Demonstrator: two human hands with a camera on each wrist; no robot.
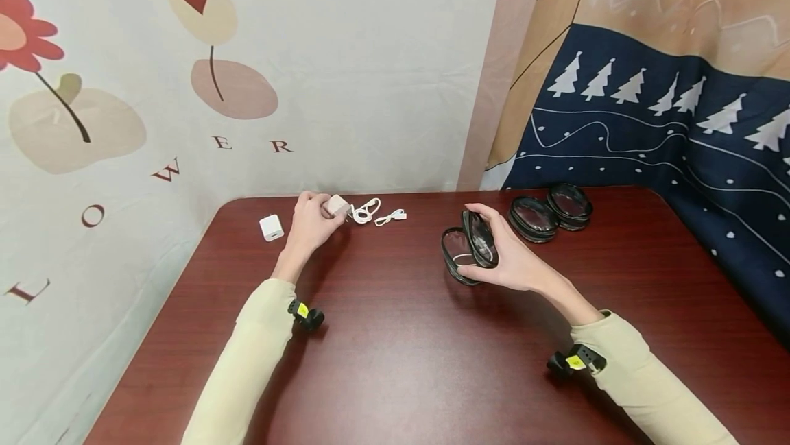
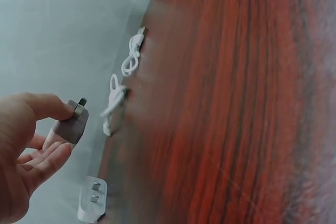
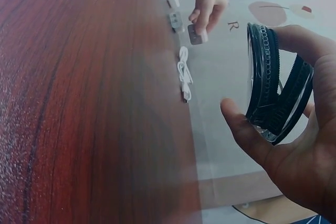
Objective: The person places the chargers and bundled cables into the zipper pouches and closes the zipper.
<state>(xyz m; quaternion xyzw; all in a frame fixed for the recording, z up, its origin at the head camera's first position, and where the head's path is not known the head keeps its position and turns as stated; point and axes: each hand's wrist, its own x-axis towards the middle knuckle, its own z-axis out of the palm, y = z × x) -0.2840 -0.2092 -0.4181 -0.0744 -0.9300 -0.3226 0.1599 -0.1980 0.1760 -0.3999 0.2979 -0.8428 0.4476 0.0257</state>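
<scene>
My left hand (image 1: 311,224) pinches a white plug-in charger (image 1: 337,206) between thumb and fingers near the table's far edge. In the left wrist view the prongs of this charger (image 2: 71,124) point up past the thumb. My right hand (image 1: 511,258) holds a small round zip case (image 1: 480,239) with black edging and clear sides. Its two halves are spread apart in a V, thumb on one side and fingers on the other. Just right of the left hand lie two bundled white cables, a rounder one (image 1: 365,211) and a flatter one (image 1: 391,217).
Another white charger (image 1: 271,227) lies left of my left hand. The right wrist view shows one more charger (image 3: 176,22) close to that hand. Two closed round cases (image 1: 533,219) (image 1: 569,206) sit beyond my right hand. A curtain (image 1: 370,88) hangs behind the reddish-brown table (image 1: 395,335).
</scene>
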